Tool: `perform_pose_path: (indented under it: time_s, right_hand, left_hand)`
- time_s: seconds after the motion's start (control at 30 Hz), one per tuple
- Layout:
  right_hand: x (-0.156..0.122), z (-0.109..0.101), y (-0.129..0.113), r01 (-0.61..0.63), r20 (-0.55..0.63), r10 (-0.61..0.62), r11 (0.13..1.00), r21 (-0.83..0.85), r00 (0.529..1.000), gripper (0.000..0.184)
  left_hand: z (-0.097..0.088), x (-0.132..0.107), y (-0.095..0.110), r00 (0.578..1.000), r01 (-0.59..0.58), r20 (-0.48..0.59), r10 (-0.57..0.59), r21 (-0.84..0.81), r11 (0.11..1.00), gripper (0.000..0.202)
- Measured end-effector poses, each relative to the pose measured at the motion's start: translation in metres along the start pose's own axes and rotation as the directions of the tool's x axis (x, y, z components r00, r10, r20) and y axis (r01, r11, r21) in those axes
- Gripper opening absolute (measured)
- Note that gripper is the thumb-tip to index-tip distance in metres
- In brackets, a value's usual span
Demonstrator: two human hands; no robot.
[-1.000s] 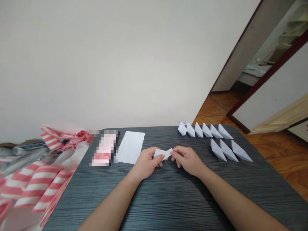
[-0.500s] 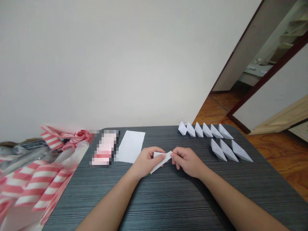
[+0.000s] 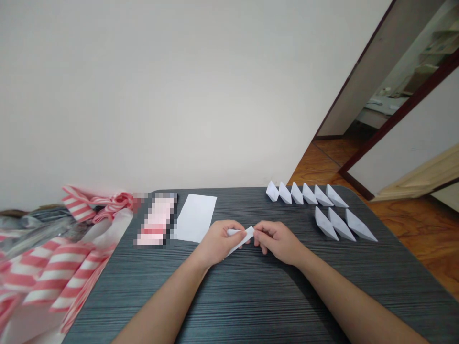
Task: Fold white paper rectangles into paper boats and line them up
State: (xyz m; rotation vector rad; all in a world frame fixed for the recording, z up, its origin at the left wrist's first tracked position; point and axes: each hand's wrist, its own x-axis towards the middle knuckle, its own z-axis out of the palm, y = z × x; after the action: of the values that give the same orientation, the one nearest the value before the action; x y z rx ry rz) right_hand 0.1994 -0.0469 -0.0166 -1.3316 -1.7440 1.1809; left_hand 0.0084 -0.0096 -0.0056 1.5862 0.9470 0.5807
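Note:
Between my hands is a small folded piece of white paper (image 3: 238,244), held just above the dark table (image 3: 236,301). My left hand (image 3: 223,241) is closed on it, thumb on top and fingers behind. At its upper right corner, the thumb and fingers of my right hand (image 3: 275,240) pinch the paper. Part of the folded paper is hidden behind my left thumb and fingers. Left of my hands, a flat white sheet (image 3: 195,217) lies on the table.
Several folded white paper boats (image 3: 297,193) stand in a row at the back right, with more boats (image 3: 341,224) in front of them. A blurred-out pink rectangular object (image 3: 156,220) lies at the left. Striped red-and-white cloth (image 3: 68,272) is heaped beyond the table's left edge.
The folded paper has tilted slightly and shows a narrower strip. My right hand has shifted a little to the left, closer to my left hand.

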Motion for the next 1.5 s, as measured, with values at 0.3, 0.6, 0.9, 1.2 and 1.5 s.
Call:
perform_pose_path:
  time_s: [0.3, 0.6, 0.9, 1.2, 1.5]
  right_hand:
    - [-0.0002, 0.0010, 0.0015, -0.001, -0.004, 0.001, 0.999, -0.036, 1.000, 0.023]
    - [-0.0001, 0.0015, -0.0012, 0.014, 0.005, -0.014, 1.000, -0.012, 1.000, 0.023]
    - [0.0006, 0.0025, 0.0012, 0.002, -0.008, -0.002, 1.000, -0.017, 1.000, 0.024]
    - [0.0006, 0.0023, -0.0030, -0.010, -0.017, 0.010, 1.000, 0.010, 1.000, 0.023]
    - [-0.0005, -0.0005, -0.0007, -0.011, -0.044, 0.011, 1.000, 0.012, 0.999, 0.023]
  left_hand:
    - [-0.0017, -0.0003, 0.0027, 1.000, 0.001, 0.024, -0.003, 0.081, 0.997, 0.029]
    - [-0.0002, -0.0006, 0.0021, 1.000, -0.030, 0.010, 0.030, 0.089, 0.996, 0.030]
    - [-0.0004, -0.0005, 0.0002, 0.999, -0.037, 0.013, 0.036, 0.091, 0.995, 0.031]
    - [0.0009, -0.0003, 0.0028, 1.000, -0.013, 0.004, 0.013, 0.119, 0.993, 0.032]
    - [-0.0002, -0.0011, 0.0041, 1.000, 0.010, 0.016, -0.010, 0.056, 0.998, 0.029]
